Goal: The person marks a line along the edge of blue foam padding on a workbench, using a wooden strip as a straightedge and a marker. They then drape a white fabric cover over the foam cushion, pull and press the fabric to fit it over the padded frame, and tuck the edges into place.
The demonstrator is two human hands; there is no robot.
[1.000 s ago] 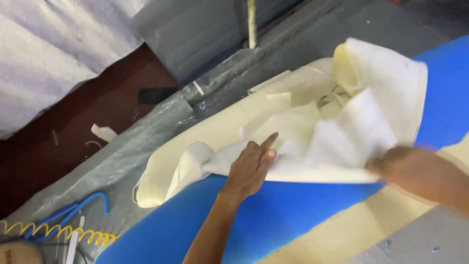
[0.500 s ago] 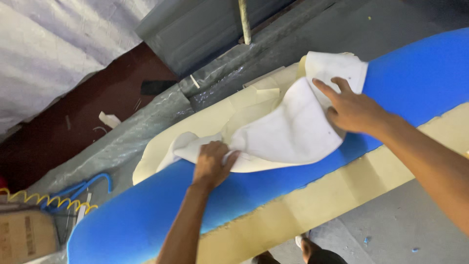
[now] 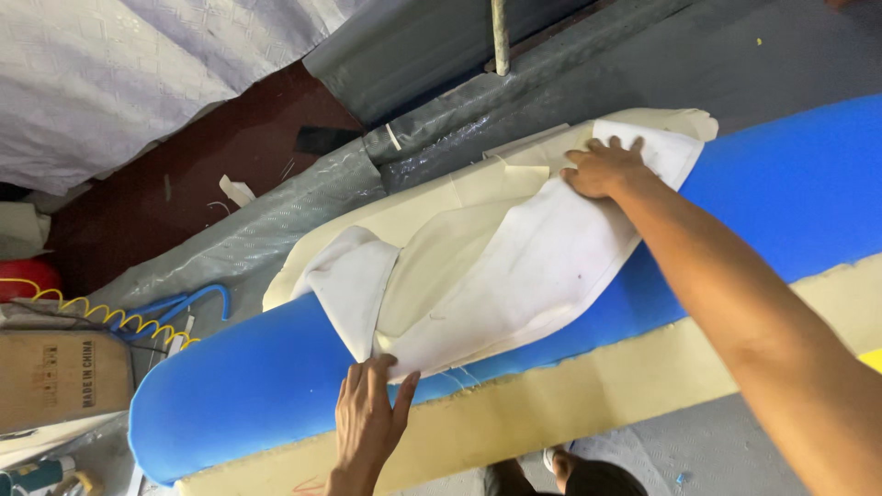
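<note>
Both hands (image 3: 367, 413) (image 3: 602, 167) press white cloth (image 3: 514, 266) edges onto blue foam (image 3: 248, 386).

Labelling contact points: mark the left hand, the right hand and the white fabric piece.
left hand (image 3: 369, 415): head view, back of the hand, at the fabric's lower edge.
right hand (image 3: 602, 167): head view, back of the hand, pressing the fabric's upper end.
white fabric piece (image 3: 533, 262): head view, its flat middle over the blue padded surface (image 3: 790, 184).

We see open blue foam (image 3: 772, 184) to the right of our right hand (image 3: 602, 167), free for passing. Left of our left hand (image 3: 367, 413) the blue surface is also bare. Between them, rumpled cream fabric (image 3: 496, 257) blocks the way; a cardboard box (image 3: 60, 378) and coiled yellow hose (image 3: 110, 317) crowd the far left.
</note>
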